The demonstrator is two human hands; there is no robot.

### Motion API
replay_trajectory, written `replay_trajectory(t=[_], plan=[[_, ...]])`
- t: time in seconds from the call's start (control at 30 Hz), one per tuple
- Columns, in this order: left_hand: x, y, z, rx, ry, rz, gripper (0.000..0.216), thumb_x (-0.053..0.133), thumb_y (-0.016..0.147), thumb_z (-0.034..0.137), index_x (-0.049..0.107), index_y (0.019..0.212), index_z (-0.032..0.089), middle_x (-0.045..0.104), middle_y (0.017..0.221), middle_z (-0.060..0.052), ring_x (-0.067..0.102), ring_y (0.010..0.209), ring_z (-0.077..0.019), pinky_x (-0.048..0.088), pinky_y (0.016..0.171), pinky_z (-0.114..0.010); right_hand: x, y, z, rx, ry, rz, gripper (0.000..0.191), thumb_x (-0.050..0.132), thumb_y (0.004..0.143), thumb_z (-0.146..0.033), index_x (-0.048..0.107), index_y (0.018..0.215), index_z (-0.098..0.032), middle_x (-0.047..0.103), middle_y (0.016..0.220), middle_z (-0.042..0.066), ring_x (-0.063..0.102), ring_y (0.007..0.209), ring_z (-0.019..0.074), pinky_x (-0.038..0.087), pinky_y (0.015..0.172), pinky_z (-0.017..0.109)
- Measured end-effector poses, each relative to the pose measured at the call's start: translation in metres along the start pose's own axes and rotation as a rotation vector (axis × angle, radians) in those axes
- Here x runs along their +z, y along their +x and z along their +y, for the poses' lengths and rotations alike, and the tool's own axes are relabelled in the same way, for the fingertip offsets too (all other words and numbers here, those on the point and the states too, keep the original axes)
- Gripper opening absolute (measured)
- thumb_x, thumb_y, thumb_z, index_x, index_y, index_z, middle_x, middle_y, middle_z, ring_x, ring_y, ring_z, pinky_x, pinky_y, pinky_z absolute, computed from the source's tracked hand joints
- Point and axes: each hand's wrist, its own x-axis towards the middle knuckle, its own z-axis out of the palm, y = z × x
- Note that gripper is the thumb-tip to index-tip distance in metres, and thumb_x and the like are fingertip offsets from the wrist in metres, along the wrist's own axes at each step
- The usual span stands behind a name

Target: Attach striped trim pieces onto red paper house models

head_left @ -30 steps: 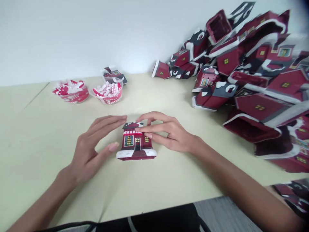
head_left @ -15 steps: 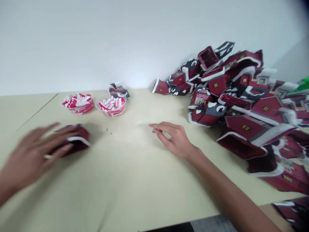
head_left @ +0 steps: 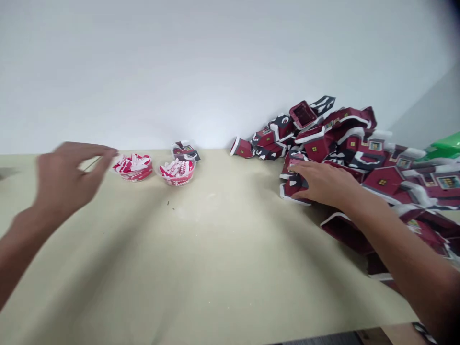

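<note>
My left hand [head_left: 72, 177] is closed in a pinch beside the left clear bowl [head_left: 134, 176], which holds red-and-white striped pieces. A thin stick [head_left: 91, 164] shows between its thumb and fingers. On the right, my right hand [head_left: 327, 184] has its thumb and fingers around a small dark red house [head_left: 289, 189] with a white edge and grey roof, at the near left side of the heap. The hand covers much of that house.
A second clear bowl [head_left: 178, 175] of striped pieces stands nearby, with one house [head_left: 187, 150] behind it. Many red houses [head_left: 383, 182] are heaped on the table [head_left: 215, 268] at right. Something green [head_left: 445, 146] lies behind the heap. A white wall rises at the back.
My left hand has let go of a red house and moved up to the left bowl; that house is out of view. My right hand has moved right onto the heap. The view has shifted.
</note>
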Motion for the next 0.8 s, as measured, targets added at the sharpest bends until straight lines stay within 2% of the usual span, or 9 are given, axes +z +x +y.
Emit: replay_trajectory(t=[0.03, 0.13, 0.2, 0.3, 0.37, 0.47, 0.6, 0.7, 0.8], plan=[[0.005, 0.006, 0.010, -0.016, 0.046, -0.074, 0.043, 0.042, 0.099, 0.057, 0.069, 0.108, 0.025, 0.072, 0.119, 0.002, 0.061, 0.118, -0.0274, 0.048, 0.103, -0.045, 0.001, 0.001, 0.000, 0.014, -0.032, -0.038, 0.060, 0.070, 0.085, -0.035, 0.055, 0.142, -0.024, 0.048, 0.152, 0.013, 0.057, 0.123, 0.0411, 0.052, 0.090, 0.051], [0.028, 0.026, 0.035, 0.003, 0.125, -0.442, 0.052, 0.038, 0.097, 0.058, 0.067, 0.121, 0.022, 0.070, 0.127, -0.006, 0.061, 0.116, -0.0314, 0.050, 0.093, -0.042, 0.004, 0.004, -0.004, 0.029, -0.110, -0.109, 0.059, 0.071, 0.083, -0.027, 0.058, 0.140, -0.021, 0.050, 0.149, 0.018, 0.054, 0.123, 0.0471, 0.052, 0.086, 0.052], [0.047, 0.038, 0.042, 0.020, 0.126, -0.551, 0.050, 0.041, 0.095, 0.054, 0.067, 0.125, 0.023, 0.070, 0.127, -0.007, 0.062, 0.114, -0.0316, 0.049, 0.089, -0.038, 0.006, 0.008, -0.008, 0.035, -0.145, -0.121, 0.049, 0.066, 0.084, -0.019, 0.063, 0.133, -0.016, 0.055, 0.141, 0.022, 0.054, 0.121, 0.0496, 0.052, 0.083, 0.054], [0.072, 0.054, 0.044, 0.083, 0.096, -0.669, 0.044, 0.046, 0.092, 0.041, 0.065, 0.128, 0.024, 0.068, 0.132, -0.005, 0.062, 0.118, -0.0267, 0.047, 0.092, -0.031, 0.004, 0.017, -0.012, 0.024, -0.184, -0.112, 0.039, 0.053, 0.086, -0.005, 0.069, 0.121, -0.011, 0.061, 0.127, 0.025, 0.058, 0.117, 0.0468, 0.052, 0.083, 0.055], [0.084, 0.063, 0.044, 0.115, 0.085, -0.738, 0.045, 0.048, 0.088, 0.032, 0.064, 0.129, 0.023, 0.066, 0.135, -0.005, 0.061, 0.122, -0.0245, 0.046, 0.094, -0.028, -0.001, 0.023, -0.017, -0.025, -0.191, -0.096, 0.037, 0.049, 0.085, 0.000, 0.070, 0.115, -0.009, 0.063, 0.121, 0.024, 0.059, 0.116, 0.0432, 0.053, 0.082, 0.052], [0.093, 0.071, 0.045, 0.122, 0.089, -0.837, 0.046, 0.053, 0.082, 0.027, 0.066, 0.126, 0.022, 0.068, 0.131, -0.007, 0.065, 0.112, -0.0239, 0.049, 0.085, -0.026, -0.014, 0.027, -0.035, -0.163, -0.177, -0.065, 0.033, 0.050, 0.083, 0.001, 0.071, 0.107, -0.009, 0.063, 0.117, 0.021, 0.060, 0.114, 0.0366, 0.054, 0.080, 0.043], [0.099, 0.075, 0.047, 0.105, 0.110, -0.877, 0.047, 0.056, 0.077, 0.028, 0.068, 0.122, 0.023, 0.070, 0.125, -0.008, 0.068, 0.101, -0.0234, 0.049, 0.076, -0.025, -0.029, 0.018, -0.078, -0.398, -0.101, 0.020, 0.038, 0.053, 0.084, -0.001, 0.067, 0.116, -0.016, 0.060, 0.123, 0.014, 0.058, 0.113, 0.0299, 0.054, 0.074, 0.035], [0.105, 0.077, 0.046, 0.127, 0.115, -0.873, 0.037, 0.058, 0.076, 0.028, 0.073, 0.109, 0.022, 0.074, 0.116, -0.006, 0.067, 0.102, -0.0242, 0.048, 0.080, -0.025, -0.031, 0.003, -0.113, -0.655, 0.135, 0.171, 0.041, 0.055, 0.083, 0.000, 0.065, 0.118, -0.017, 0.058, 0.124, 0.013, 0.057, 0.112, 0.0282, 0.055, 0.077, 0.036], [0.112, 0.078, 0.044, 0.151, 0.120, -0.880, 0.027, 0.057, 0.078, 0.028, 0.075, 0.096, 0.020, 0.075, 0.105, -0.006, 0.067, 0.095, -0.0228, 0.049, 0.080, -0.028, -0.020, -0.013, -0.139, -0.855, 0.434, 0.289, 0.046, 0.051, 0.081, 0.004, 0.060, 0.121, -0.016, 0.058, 0.126, 0.013, 0.054, 0.117, 0.0263, 0.056, 0.090, 0.040]])
